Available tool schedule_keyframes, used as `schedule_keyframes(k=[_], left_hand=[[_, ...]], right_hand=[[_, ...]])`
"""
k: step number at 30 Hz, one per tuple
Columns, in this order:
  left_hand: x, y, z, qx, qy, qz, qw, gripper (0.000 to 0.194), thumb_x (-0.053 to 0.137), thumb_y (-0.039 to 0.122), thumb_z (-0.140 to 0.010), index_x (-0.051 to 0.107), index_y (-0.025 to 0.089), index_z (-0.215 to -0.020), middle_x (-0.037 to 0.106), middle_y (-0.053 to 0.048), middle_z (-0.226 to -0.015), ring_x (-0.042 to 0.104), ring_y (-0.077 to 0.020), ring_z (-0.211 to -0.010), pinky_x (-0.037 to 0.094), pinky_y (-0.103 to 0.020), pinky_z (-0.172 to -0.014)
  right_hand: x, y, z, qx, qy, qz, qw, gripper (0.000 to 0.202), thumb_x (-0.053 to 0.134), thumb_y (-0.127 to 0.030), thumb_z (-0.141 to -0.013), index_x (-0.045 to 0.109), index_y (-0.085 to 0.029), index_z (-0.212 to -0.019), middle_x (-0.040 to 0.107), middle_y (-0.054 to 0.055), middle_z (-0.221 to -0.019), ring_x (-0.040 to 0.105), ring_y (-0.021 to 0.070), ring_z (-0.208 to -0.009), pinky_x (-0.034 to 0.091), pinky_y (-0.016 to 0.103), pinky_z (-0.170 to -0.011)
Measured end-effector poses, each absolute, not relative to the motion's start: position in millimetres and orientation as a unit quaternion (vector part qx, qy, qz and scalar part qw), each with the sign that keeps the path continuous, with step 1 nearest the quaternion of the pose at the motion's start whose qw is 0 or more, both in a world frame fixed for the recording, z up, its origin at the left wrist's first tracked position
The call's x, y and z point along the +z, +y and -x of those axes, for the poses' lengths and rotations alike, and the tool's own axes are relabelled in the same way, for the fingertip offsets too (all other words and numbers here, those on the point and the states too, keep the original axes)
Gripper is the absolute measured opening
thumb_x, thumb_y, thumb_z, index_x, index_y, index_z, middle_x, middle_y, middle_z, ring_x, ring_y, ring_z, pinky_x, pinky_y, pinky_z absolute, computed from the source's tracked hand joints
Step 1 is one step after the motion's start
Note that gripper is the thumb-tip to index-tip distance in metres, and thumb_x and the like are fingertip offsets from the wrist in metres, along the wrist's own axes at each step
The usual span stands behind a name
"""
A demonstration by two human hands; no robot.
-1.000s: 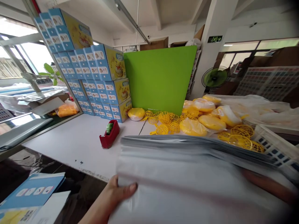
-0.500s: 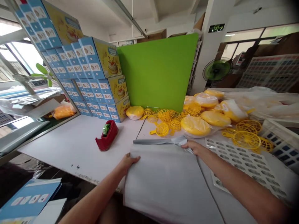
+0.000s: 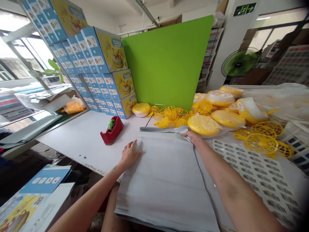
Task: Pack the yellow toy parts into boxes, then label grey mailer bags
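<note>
A large grey plastic sheet or bag [image 3: 166, 174] lies over the table's front edge, with a folded strip along its far side. My left hand [image 3: 130, 154] rests at its left edge, fingers spread, thumb toward the sheet. At the far right corner, my right hand [image 3: 190, 135] has its fingers closed on the bunched folded edge. A red tape dispenser [image 3: 112, 130] with green tape stands left of the sheet. Beyond the sheet are yellow plastic baskets [image 3: 170, 113] and a wrapped yellow item [image 3: 204, 125].
Blue and yellow boxes [image 3: 103, 51] are stacked at the back left, beside an upright green panel [image 3: 166, 64]. A sheet of barcode labels [image 3: 253, 174] lies on the right, near a white crate [image 3: 299, 138]. Flattened cartons [image 3: 36, 196] are at the lower left.
My left hand has opened and spread its fingers at the sheet's left edge. The sheet's near left corner has shifted left. My right hand still grips the far corner; the view has turned slightly.
</note>
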State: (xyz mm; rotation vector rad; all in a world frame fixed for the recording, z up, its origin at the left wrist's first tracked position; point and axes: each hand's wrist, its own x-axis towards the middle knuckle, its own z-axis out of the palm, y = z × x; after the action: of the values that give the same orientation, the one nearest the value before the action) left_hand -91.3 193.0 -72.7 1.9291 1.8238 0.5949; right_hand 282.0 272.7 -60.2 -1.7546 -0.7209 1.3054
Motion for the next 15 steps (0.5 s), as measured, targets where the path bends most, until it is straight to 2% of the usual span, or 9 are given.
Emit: schedule_keyframes(k=[2, 4, 7, 10, 12, 15], left_hand=[[-77, 162, 106, 0.210, 0.620, -0.727, 0.207, 0.054, 0.055, 0.043, -0.085, 0.049, 0.023, -0.134, 0.046, -0.009, -0.144, 0.040, -0.0262, -0.133, 0.030, -0.042, -0.113], [-80, 137, 119, 0.213, 0.607, -0.740, 0.196, 0.048, 0.046, 0.045, -0.088, 0.056, 0.023, -0.129, 0.050, -0.008, -0.141, 0.044, -0.0235, -0.131, 0.032, -0.038, -0.112], [-85, 120, 128, 0.227, 0.618, -0.735, 0.162, 0.049, 0.041, 0.047, -0.090, 0.058, 0.022, -0.128, 0.053, -0.008, -0.138, 0.045, -0.0245, -0.131, 0.031, -0.040, -0.113], [-88, 118, 126, 0.238, 0.628, -0.729, 0.134, 0.045, 0.043, 0.046, -0.090, 0.060, 0.023, -0.124, 0.057, -0.006, -0.134, 0.047, -0.0248, -0.128, 0.032, -0.040, -0.112], [-88, 120, 125, 0.240, 0.630, -0.728, 0.126, 0.043, 0.045, 0.045, -0.089, 0.061, 0.025, -0.123, 0.059, -0.005, -0.132, 0.049, -0.0245, -0.125, 0.034, -0.040, -0.111], [-88, 121, 124, 0.239, 0.630, -0.729, 0.120, 0.042, 0.047, 0.044, -0.089, 0.061, 0.025, -0.123, 0.059, -0.006, -0.131, 0.050, -0.0243, -0.124, 0.035, -0.040, -0.110]], right_hand=[[-65, 275, -285, 0.531, -0.291, 0.690, 0.396, 0.027, 0.060, -0.032, -0.091, 0.060, -0.014, -0.112, 0.064, 0.007, -0.111, 0.064, 0.0193, -0.094, 0.056, 0.039, -0.081], [-69, 278, -288, 0.537, -0.308, 0.678, 0.397, 0.024, 0.061, -0.031, -0.091, 0.062, -0.014, -0.107, 0.066, 0.006, -0.106, 0.065, 0.0180, -0.090, 0.056, 0.038, -0.079], [-79, 280, -293, 0.533, -0.347, 0.655, 0.410, 0.022, 0.068, -0.020, -0.081, 0.066, -0.012, -0.101, 0.072, 0.006, -0.093, 0.068, 0.0191, -0.083, 0.055, 0.036, -0.077], [-90, 283, -297, 0.511, -0.388, 0.633, 0.433, 0.036, 0.070, -0.011, -0.065, 0.068, -0.013, -0.101, 0.075, 0.005, -0.084, 0.069, 0.0233, -0.081, 0.055, 0.033, -0.074], [-97, 286, -301, 0.493, -0.409, 0.625, 0.446, 0.043, 0.068, -0.012, -0.060, 0.068, -0.014, -0.103, 0.076, 0.005, -0.084, 0.070, 0.0247, -0.081, 0.055, 0.033, -0.073], [-108, 293, -305, 0.470, -0.438, 0.616, 0.455, 0.042, 0.069, -0.015, -0.056, 0.071, -0.014, -0.098, 0.077, 0.007, -0.081, 0.070, 0.0267, -0.077, 0.055, 0.035, -0.072]])
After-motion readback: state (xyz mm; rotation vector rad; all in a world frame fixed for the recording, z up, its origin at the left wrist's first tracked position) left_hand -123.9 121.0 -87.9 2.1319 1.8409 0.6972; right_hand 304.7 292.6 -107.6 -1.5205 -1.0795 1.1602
